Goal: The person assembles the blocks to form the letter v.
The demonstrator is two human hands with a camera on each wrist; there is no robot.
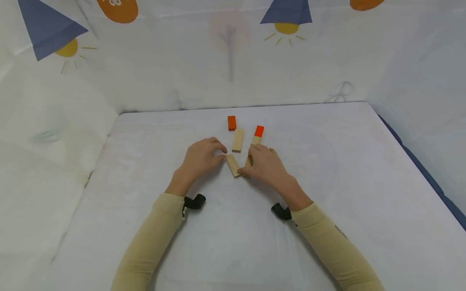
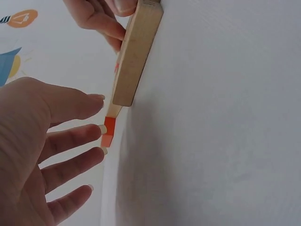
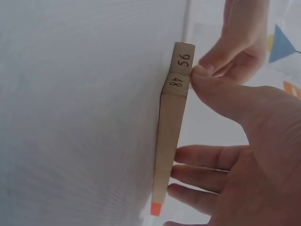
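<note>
Two plain wooden blocks form a V on the white table, their near ends meeting: a left wooden block (image 1: pixel 232 165) and a right wooden block (image 3: pixel 170 122). Printed numbers show on those near ends in the right wrist view. My right hand (image 1: pixel 267 163) lies over the right block, thumb tip at the corner where both meet, straight fingers resting along its upper edge. Beside the left block's far end is my left hand (image 1: pixel 204 157). Its fingers are spread and relaxed around nothing in the left wrist view (image 2: pixel 70 136).
Beyond the left block lies another wooden block (image 1: pixel 237 140), with an orange block (image 1: pixel 231 123) behind it. A second orange block (image 1: pixel 259 131) continues the right-hand line. The white table (image 1: pixel 174 133) ends at a white sheet wall (image 1: pixel 164 72) with coloured drawings.
</note>
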